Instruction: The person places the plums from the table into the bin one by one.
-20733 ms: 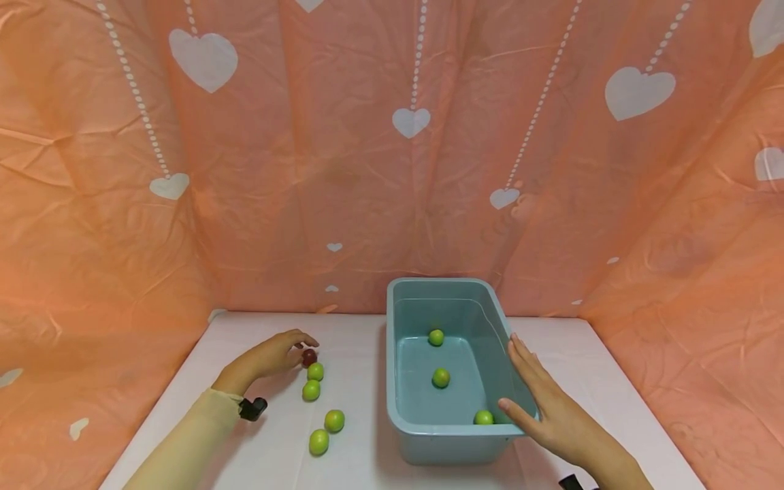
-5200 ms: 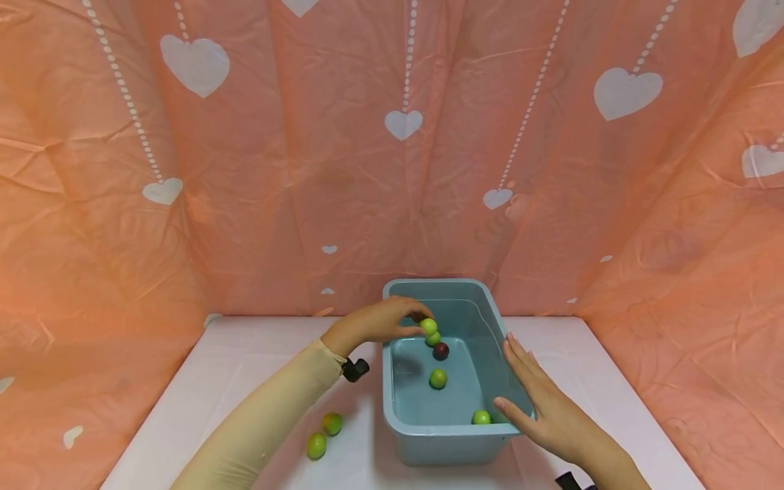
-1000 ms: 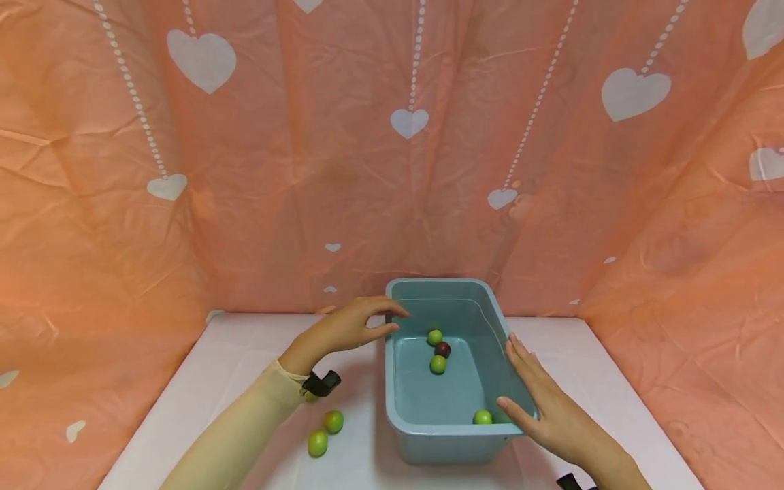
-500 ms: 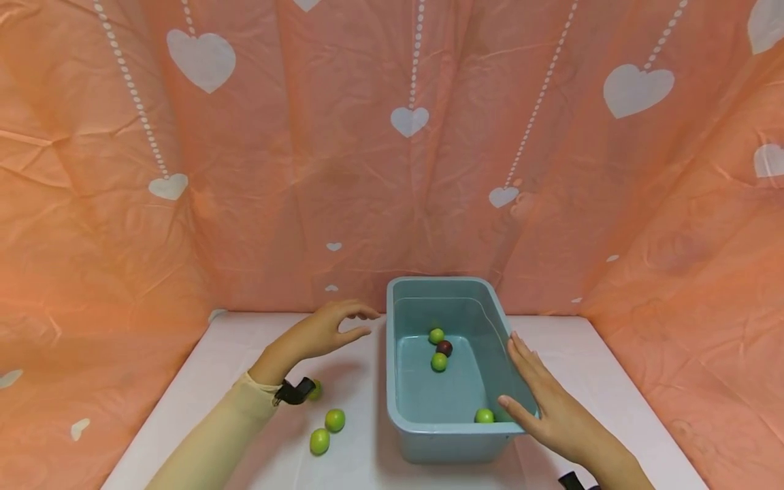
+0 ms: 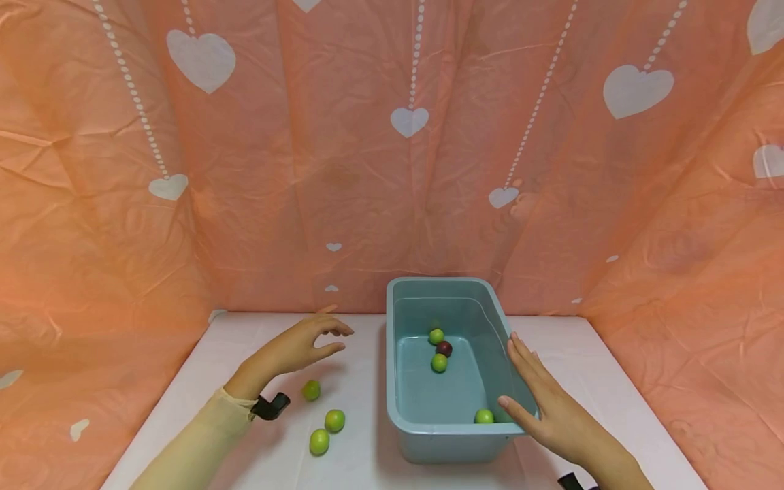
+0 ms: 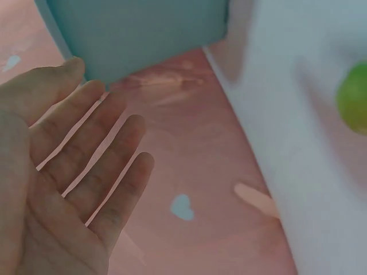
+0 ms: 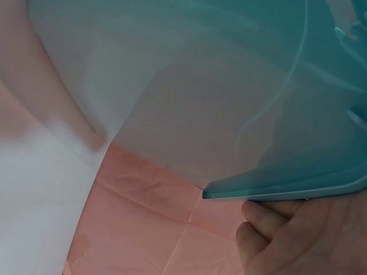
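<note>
My left hand (image 5: 298,346) is above the table left of the blue-grey plastic bin (image 5: 398,429), palm empty and fingers relaxed. The left wrist view has the same hand (image 6: 69,177) with its fingers spread and a blurred green fruit (image 6: 354,98) at the right edge. Below that hand lie three small round green fruits (image 5: 311,390) on the table. Straight fingers of my right hand (image 5: 551,408) rest along the bin's right rim, with the thumb reaching over the near corner. Inside the bin, a dark red fruit (image 5: 444,349) sits between two green fruits (image 5: 439,363); another green fruit (image 5: 484,416) is near the front wall.
The table (image 5: 361,381) has a white cover. An orange sheet with white hearts (image 5: 410,122) encloses it at the back and both sides. The bin stands near the back sheet, right of centre.
Over earlier frames, the red fruit has passed from table to bin, and my left hand has let go of a green fruit. That hand has since moved left from the rim; the right stays put.
</note>
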Action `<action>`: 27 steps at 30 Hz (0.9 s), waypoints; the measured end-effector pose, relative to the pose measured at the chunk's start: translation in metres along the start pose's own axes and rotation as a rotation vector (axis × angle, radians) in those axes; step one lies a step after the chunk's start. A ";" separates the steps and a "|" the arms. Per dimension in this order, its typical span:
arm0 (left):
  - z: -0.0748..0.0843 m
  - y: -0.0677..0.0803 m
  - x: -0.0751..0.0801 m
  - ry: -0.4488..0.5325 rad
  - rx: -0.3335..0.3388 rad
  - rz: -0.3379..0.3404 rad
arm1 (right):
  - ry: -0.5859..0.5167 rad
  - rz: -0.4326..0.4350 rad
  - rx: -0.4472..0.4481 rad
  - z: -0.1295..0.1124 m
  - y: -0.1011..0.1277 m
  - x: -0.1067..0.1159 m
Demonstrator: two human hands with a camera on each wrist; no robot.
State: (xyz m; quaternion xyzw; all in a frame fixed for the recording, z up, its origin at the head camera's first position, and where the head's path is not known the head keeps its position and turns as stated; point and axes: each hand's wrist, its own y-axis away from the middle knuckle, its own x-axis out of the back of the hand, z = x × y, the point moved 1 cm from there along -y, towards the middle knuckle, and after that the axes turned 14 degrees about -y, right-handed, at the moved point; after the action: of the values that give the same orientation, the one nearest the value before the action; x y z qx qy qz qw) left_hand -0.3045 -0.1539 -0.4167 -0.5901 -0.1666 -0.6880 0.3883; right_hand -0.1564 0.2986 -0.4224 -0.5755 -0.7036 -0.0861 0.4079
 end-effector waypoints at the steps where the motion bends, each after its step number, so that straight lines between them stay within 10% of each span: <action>1: -0.002 0.002 -0.001 -0.007 -0.004 -0.005 | 0.002 0.002 0.007 0.000 0.000 0.000; 16: -0.035 0.040 -0.022 -0.066 0.073 -0.088 | -0.004 0.005 0.002 0.000 0.000 -0.001; 27: -0.049 0.056 -0.034 0.082 0.122 -0.212 | -0.008 0.006 -0.034 0.000 0.001 -0.001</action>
State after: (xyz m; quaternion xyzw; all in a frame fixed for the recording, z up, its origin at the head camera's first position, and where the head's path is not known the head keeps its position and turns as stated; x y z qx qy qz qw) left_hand -0.2964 -0.2122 -0.4735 -0.5158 -0.2533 -0.7374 0.3551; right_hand -0.1553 0.2982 -0.4233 -0.5848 -0.7019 -0.0948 0.3955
